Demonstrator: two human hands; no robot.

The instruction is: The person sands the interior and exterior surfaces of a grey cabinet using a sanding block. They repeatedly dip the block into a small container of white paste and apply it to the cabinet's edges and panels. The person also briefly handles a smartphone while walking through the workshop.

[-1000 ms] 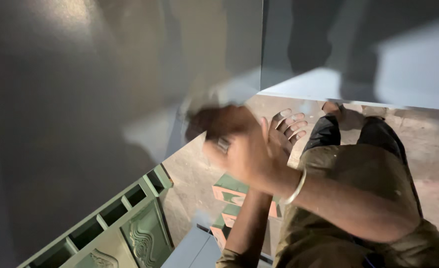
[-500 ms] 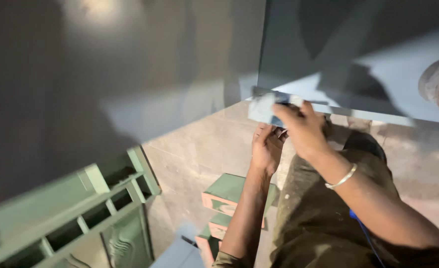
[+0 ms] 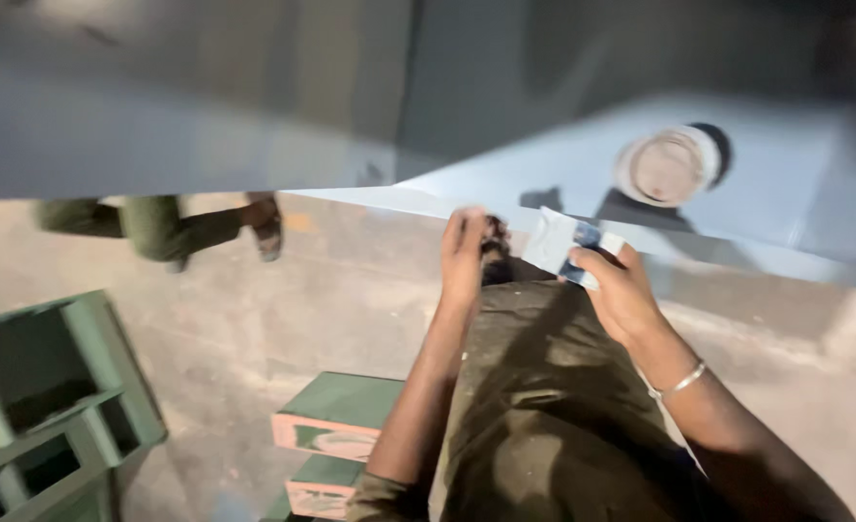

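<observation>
Fingers of my right hand (image 3: 621, 295) pinch a small pale packet (image 3: 565, 242) with a dark patch on it. I hold it by its near end, thumb on top, so the packet sticks out up and to the left of my grip, toward the edge of the grey sheet (image 3: 505, 174). Its long axis runs slantwise from my fingertips toward my left hand (image 3: 467, 253).

That left hand stands just beside the packet's free end, palm turned inward, fingers half curled and raised. It holds nothing that I can make out, though the blur leaves me unsure whether its fingertips touch the dark thing (image 3: 495, 232) between the hands. So the right hand has the packet, and the left is the nearer free hand, a short way off to the left of the grip.

Beyond the packet, up and to the right, a round pale lid (image 3: 668, 166) lies on the sheet. Below both wrists are my olive trousers (image 3: 554, 406). A bangle (image 3: 678, 383) sits on my right wrist. Down to the left of my left arm lie stacked green blocks (image 3: 336, 416), and further left a green frame (image 3: 56, 387). Another person's leg and sandalled foot (image 3: 265, 227) stand well off on the floor.
</observation>
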